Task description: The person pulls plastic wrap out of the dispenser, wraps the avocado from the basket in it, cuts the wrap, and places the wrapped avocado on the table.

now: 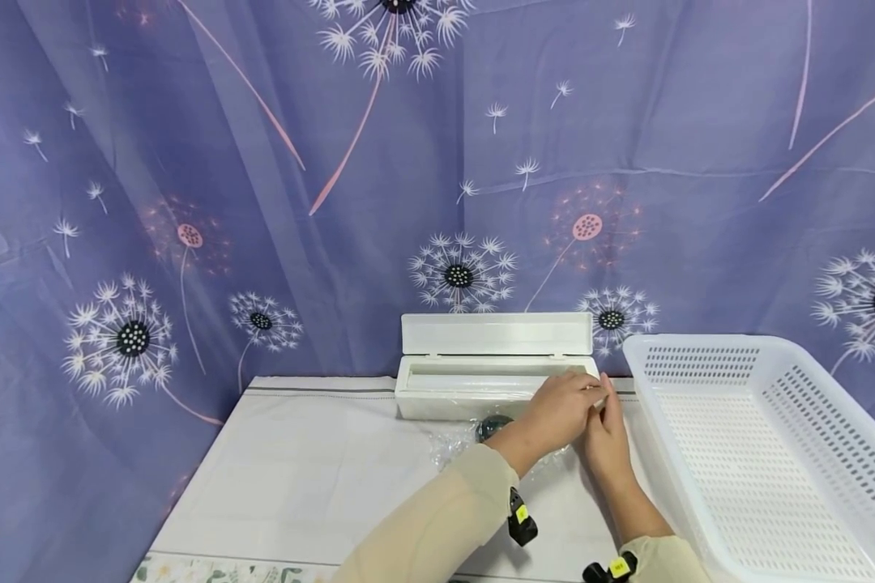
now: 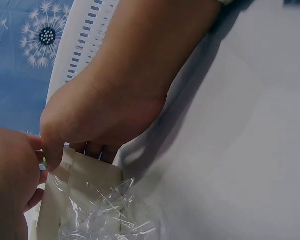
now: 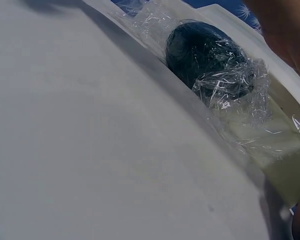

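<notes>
A white cling film dispenser (image 1: 474,402) stands with its lid (image 1: 496,334) up and a film roll (image 1: 474,384) inside. My left hand (image 1: 563,411) reaches across to the dispenser's right end, its fingertips close beside my right thumb. What those left fingers hold is hidden; I cannot tell. My right hand (image 2: 100,110) grips that end corner, several fingers curled behind it. Clear film (image 2: 110,215) hangs crumpled down the dispenser's front. Against the front sits a dark teal rounded object (image 3: 200,52), partly covered by film; my left forearm hides part of it in the head view.
A white perforated plastic basket (image 1: 754,437) stands to the right, close by my right forearm. The white-covered table (image 1: 299,470) ends at a purple dandelion-print curtain (image 1: 335,243) behind the dispenser. A floral border (image 1: 226,570) runs along the near edge.
</notes>
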A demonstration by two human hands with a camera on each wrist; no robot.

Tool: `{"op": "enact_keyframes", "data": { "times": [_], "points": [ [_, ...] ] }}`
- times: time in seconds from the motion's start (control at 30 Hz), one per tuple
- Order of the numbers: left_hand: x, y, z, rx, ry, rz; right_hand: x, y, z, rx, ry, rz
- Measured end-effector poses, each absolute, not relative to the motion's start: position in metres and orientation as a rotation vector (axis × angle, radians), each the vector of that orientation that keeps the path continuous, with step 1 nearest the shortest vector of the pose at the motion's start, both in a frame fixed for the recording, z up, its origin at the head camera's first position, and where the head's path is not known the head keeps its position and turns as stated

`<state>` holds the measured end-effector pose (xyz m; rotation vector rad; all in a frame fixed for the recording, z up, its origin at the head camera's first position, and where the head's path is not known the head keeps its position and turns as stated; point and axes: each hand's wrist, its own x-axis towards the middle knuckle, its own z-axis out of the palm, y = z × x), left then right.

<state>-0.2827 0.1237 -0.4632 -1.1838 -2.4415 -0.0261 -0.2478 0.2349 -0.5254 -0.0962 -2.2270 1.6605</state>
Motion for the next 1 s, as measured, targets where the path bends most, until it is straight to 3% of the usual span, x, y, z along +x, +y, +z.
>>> {"op": "enact_keyframes", "data": {
  "times": [1.0],
  "points": [
    [-0.2857,0.1234,-0.4588,-1.145,-2.419,-0.033,-0.2469,0.2361,-0.5258,-0.142,-2.213,1.657]
  ]
}}
